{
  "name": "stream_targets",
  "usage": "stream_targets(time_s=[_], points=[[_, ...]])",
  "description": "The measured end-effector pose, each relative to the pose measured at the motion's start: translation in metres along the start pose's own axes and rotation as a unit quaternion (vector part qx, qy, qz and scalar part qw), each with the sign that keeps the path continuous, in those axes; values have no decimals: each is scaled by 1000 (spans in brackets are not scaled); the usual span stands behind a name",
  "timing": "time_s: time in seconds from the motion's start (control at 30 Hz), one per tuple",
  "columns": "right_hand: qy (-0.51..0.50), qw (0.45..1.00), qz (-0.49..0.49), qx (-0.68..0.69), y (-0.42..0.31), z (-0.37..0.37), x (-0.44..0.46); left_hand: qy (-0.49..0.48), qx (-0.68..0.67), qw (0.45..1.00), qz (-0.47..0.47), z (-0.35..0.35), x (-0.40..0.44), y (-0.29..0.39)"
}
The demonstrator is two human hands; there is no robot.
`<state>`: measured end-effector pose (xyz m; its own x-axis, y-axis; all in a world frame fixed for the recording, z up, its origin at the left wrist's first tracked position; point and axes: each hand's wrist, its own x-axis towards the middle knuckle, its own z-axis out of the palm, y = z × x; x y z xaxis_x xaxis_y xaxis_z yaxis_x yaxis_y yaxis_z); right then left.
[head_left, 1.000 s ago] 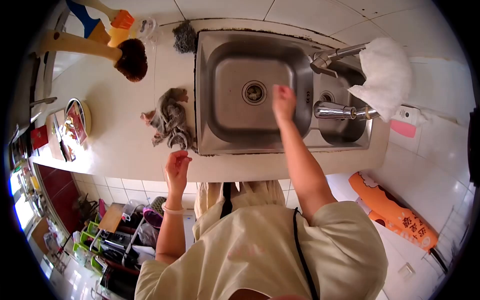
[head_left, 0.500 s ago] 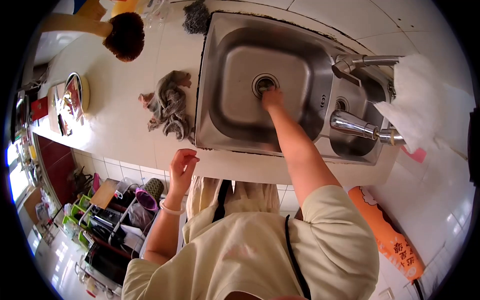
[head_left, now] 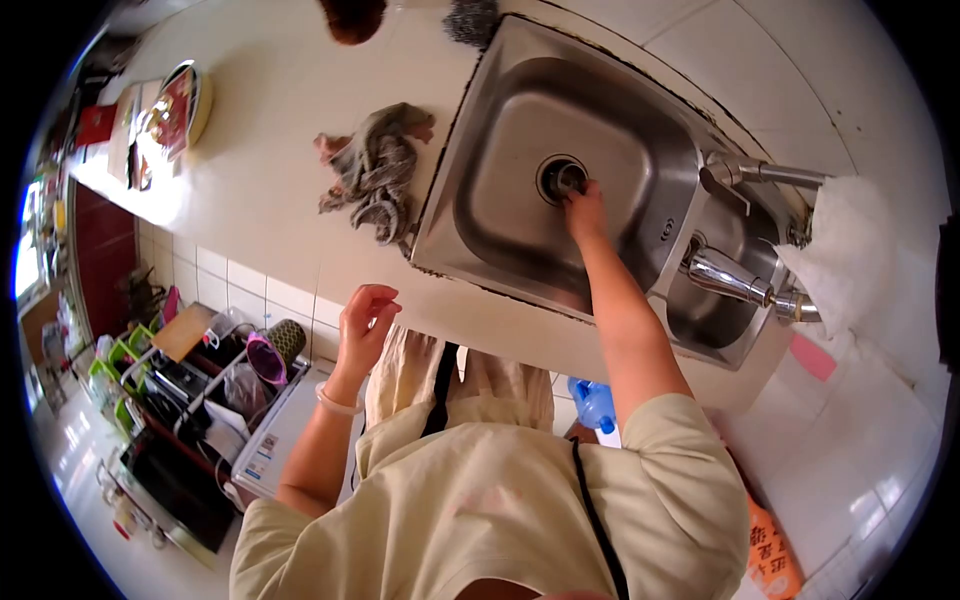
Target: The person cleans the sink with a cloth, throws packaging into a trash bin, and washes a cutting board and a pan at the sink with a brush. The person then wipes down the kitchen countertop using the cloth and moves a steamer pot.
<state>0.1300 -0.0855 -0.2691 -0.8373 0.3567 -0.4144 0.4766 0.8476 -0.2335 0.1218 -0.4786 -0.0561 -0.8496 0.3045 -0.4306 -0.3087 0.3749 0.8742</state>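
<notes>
My right hand reaches into the large basin of the steel sink, its fingers closed on a small round metal strainer basket. That basket is tilted at the drain opening and hides part of it. Whether it is fully clear of the opening I cannot tell. My left hand hangs in the air by the counter's front edge, holding nothing, its fingers loosely curled and the thumb apart. A crumpled grey rag lies on the counter, left of the sink.
A chrome faucet reaches over the smaller basin, with a white cloth on the fittings. Dark steel wool and a brown brush head are at the back. A bowl stands far left. Below is a blue bottle.
My view has turned and shifted, so the sink appears further right. The strainer basket now shows tilted in my right hand, where before the fingers were down at the drain.
</notes>
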Motion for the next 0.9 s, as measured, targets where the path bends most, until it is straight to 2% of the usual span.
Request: stream_targets(time_s=[0.07, 0.13, 0.17, 0.23, 0.3, 0.37, 0.43, 0.5, 0.57, 0.63, 0.7, 0.77, 0.83, 0.87, 0.9], points=[[95, 989, -16, 113, 5, -1, -9, 5, 1, 1000, 6, 0, -9, 2], [117, 986, -47, 113, 4, -18, -16, 13, 2, 1000, 25, 0, -23, -1], [135, 982, -58, 117, 0, -27, -23, 40, -7, 999, 25, 0, -34, 0], [242, 957, -125, 104, -17, -60, -42, 87, -16, 995, 36, -1, -61, 0], [243, 952, -135, 130, -18, -75, -50, 177, -57, 982, 26, 2, -98, -10], [118, 977, -37, 172, -14, -80, -56, 217, -63, 974, 2, 2, -134, -26], [173, 972, -12, 160, -10, -79, -61, 276, -75, 958, -24, 0, -173, -42], [206, 962, -43, 176, -13, -87, -63, 343, -130, 930, -29, -4, -212, -59], [190, 967, 26, 165, -22, -94, -78, 391, -173, 903, -37, -12, -249, -71], [256, 940, 46, 222, -31, -97, -83, 431, -207, 877, -41, -23, -275, -86], [308, 925, 3, 223, -67, -112, -91, 471, -205, 857, -42, -34, -305, -105], [315, 915, -53, 247, -148, -134, -128, 489, -179, 851, -71, -50, -336, -142], [315, 881, -235, 266, -230, -131, -159, 524, -195, 826, -65, -72, -364, -173], [262, 856, -292, 335, -272, -119, -173, 536, -205, 816, -68, -86, -380, -189], [218, 855, -321, 343, -320, -109, -199, 545, -216, 807, -74, -99, -394, -205]])
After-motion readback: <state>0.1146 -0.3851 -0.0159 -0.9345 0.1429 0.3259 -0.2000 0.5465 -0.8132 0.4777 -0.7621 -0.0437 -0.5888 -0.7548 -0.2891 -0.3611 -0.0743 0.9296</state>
